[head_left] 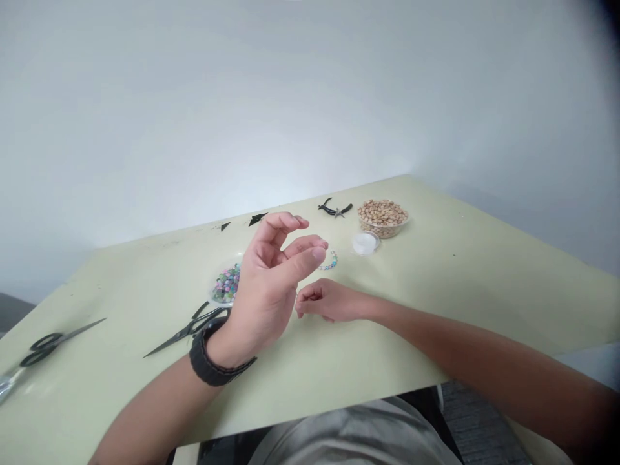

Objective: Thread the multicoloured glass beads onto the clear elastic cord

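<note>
While the bead string shows past the left hand, thumb and finger nearly pinched, and the right hand curls up (can't tell what either's got), the pale green table meets a whitish wall, dark floor below.

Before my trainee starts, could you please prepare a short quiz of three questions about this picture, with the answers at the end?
1. Multiple choice. The black band is on which wrist?
A) left
B) right
C) both

2. True or false: the bowl of tan pieces stands to the right of the dish of coloured beads.

3. Short answer. On the table, what lies in a curve just beyond the right hand?

Key:
1. A: the left hand wears it.
2. True.
3. A strand of beads.
</note>
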Motion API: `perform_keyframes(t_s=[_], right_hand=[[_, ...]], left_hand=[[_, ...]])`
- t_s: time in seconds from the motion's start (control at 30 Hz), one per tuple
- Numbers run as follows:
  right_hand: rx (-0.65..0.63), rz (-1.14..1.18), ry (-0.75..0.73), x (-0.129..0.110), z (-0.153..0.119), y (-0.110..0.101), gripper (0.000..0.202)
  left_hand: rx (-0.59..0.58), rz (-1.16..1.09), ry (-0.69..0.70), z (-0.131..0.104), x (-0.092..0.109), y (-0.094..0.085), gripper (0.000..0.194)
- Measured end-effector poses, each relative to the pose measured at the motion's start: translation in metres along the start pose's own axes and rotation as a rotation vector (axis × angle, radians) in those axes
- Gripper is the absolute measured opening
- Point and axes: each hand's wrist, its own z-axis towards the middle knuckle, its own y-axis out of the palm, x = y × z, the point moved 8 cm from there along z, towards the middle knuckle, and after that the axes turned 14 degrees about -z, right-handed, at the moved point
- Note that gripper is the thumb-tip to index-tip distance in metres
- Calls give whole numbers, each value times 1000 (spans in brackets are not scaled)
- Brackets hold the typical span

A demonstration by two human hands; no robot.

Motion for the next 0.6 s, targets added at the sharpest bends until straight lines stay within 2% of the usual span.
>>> perform_keyframes(t_s=[0.27, 0.47, 0.6], right_hand=[[2, -2, -16, 1, 1, 0, 25], [6, -16, 3, -1, 0, 0, 26], [2, -15, 21, -3, -1, -2, 24]], left_hand=[[-53, -60, -18, -1, -5, 1, 33], [-81, -4, -16, 3, -8, -1, 27], [-37, -20, -25, 6, -7, -4, 18]])
